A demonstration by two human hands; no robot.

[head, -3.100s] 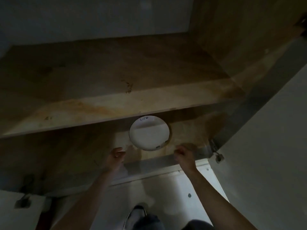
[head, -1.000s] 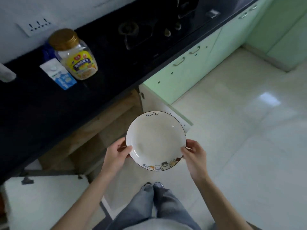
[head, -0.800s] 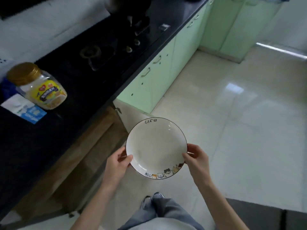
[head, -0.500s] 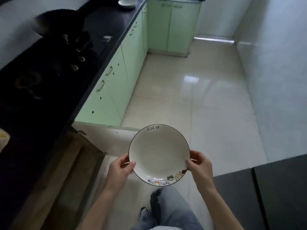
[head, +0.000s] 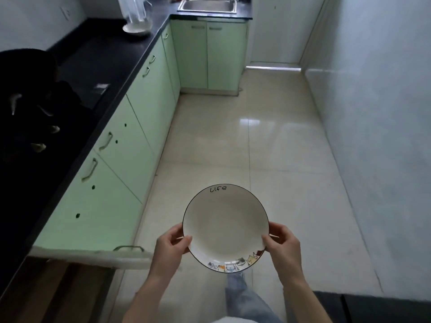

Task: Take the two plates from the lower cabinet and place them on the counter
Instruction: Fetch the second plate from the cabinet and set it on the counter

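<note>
A white plate [head: 225, 227] with a dark rim, "Life" lettered at its 12 o'clock and small cats at its 6 o'clock, is held face up in the air above the tiled floor [head: 268, 148], well apart from the black surface [head: 112, 54] that runs off toward 10 and 11 o'clock. The left hand [head: 169, 249] pinches the rim at about 8 o'clock, thumb on top and fingers curled beneath; the right hand [head: 283, 245] grips it likewise at about 4 o'clock. An open cabinet door [head: 93, 256] juts out at 9 o'clock of the left hand.

Plate [head: 225, 227] between left hand [head: 169, 247] and right hand [head: 283, 245]; counter [head: 105, 54] left, sink [head: 207, 5] beyond.
</note>
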